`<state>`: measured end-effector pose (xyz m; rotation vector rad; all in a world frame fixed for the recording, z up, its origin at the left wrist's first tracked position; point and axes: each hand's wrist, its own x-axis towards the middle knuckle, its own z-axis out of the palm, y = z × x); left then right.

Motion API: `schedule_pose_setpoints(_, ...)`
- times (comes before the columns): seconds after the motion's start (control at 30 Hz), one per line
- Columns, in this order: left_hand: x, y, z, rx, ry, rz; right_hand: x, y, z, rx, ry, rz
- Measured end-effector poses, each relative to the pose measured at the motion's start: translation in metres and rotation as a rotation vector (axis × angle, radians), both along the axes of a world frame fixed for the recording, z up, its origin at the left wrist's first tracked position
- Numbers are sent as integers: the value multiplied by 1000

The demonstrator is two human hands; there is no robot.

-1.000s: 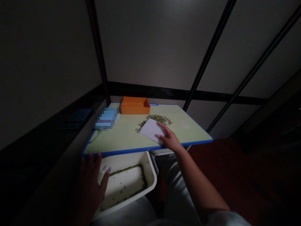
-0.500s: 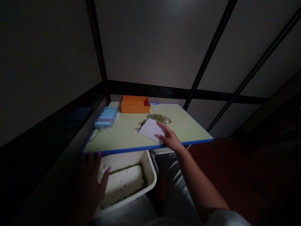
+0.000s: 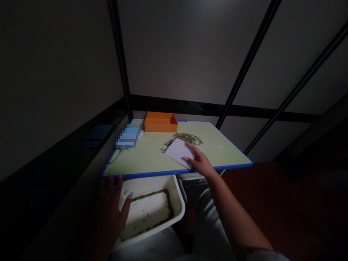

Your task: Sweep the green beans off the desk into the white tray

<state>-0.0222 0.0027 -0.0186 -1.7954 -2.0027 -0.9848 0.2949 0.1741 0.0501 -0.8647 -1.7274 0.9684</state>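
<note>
My right hand grips a white flat scraper card that rests tilted on a pale green table with a blue rim. Just beyond the card lies a heap of small green beans. My left hand holds the left rim of a white rectangular tray, thumb inside it. The tray sits on my lap below the table's front edge, with green beans gathered along its inner walls.
An orange open box stands at the table's back edge. A blurred light-blue object with a cord lies at the back left. Dark metal frame bars rise behind the table. Dark floor lies to the right.
The view has shifted slightly, so everything sits a little further right. Both hands keep their holds, and the card stays beside the beans.
</note>
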Motion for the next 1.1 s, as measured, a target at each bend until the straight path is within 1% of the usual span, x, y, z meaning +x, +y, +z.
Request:
schedule_pose_setpoints(0.23, 1, -1, 2, 3, 5, 16, -1, 2, -3, -10, -11, -29)
schedule_pose_setpoints(0.43, 0, 1, 1, 4, 4, 3, -2, 1, -2, -36, -27, -17)
schedule_pose_setpoints(0.63, 0, 1, 1, -12, 11, 12, -3, 3, -3, -21, -66, -33)
schedule_pose_setpoints(0.7, 0, 1, 1, 4, 30, 0, -4, 3, -3, -9, -80, -49)
schedule_pose_setpoints(0.8, 0, 1, 0, 46, 51, -12, -4, 3, -1, 24, -117, -61)
schedule_pose_setpoints(0.9, 1, 0, 1, 48, 53, -12, -5, 1, 2, 51, -155, -55)
schedule_pose_setpoints(1.1, 1, 1, 1, 46, 62, -14, -6, -3, 6, 35, -184, -45)
